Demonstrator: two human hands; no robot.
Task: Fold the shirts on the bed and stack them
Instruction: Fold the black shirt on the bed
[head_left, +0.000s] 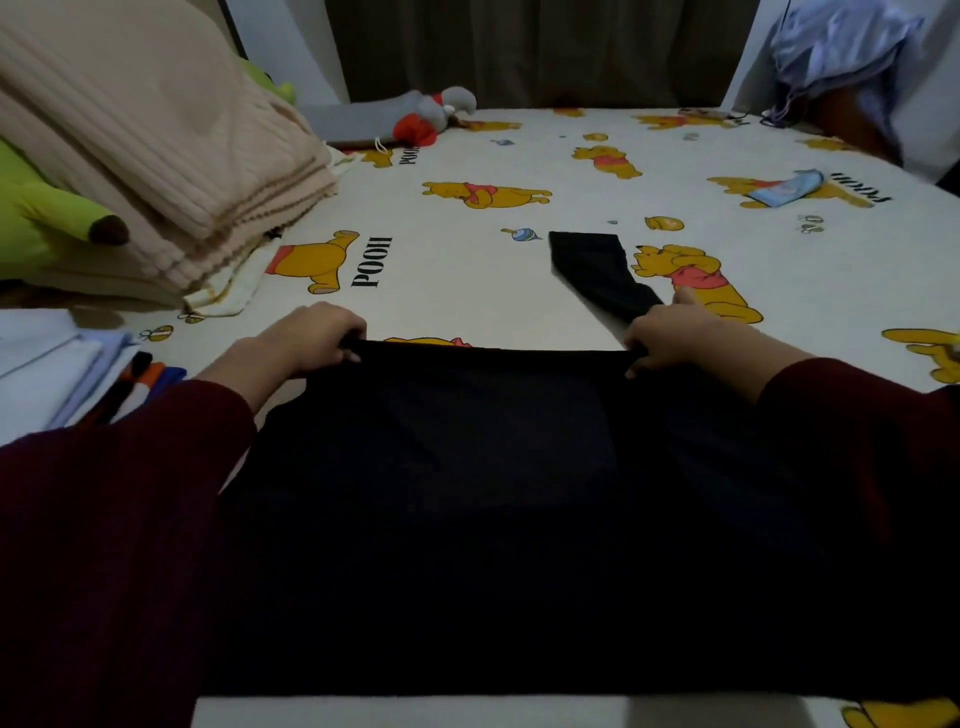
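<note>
Black shirt (467, 493) fills the near half of the bed (467, 291), spread flat from the centre down to six o'clock, and both hands are on its far edge. Left hand (306, 338), at about ten o'clock from the shirt's middle, has its fingers curled over the hem, grip clenched on the cloth at the left corner. Right hand (670, 338), at about two o'clock, pinches the opposite corner, thumb up, grip grasping the shirt as well. The edge between them runs taut and straight. Dark red sleeves (104, 545) cover both forearms. One black sleeve (597, 270) of the shirt trails away toward twelve o'clock from beside the right hand, lying flat on the cartoon-bear sheet. Over at nine o'clock, a stack (67, 374) of folded clothes sits at the bed's left edge, white on top with orange and blue showing at the side. At ten to eleven o'clock there is a folded beige blanket (156, 145), ribbed, with a green plush (47, 218) tucked against it. A grey and red plush (436, 114) lies at twelve o'clock by the dark curtain (519, 47). A small blue cloth (784, 187) rests at two o'clock, well apart from the shirt, and pale blue fabric (836, 47) hangs at the top right corner.
</note>
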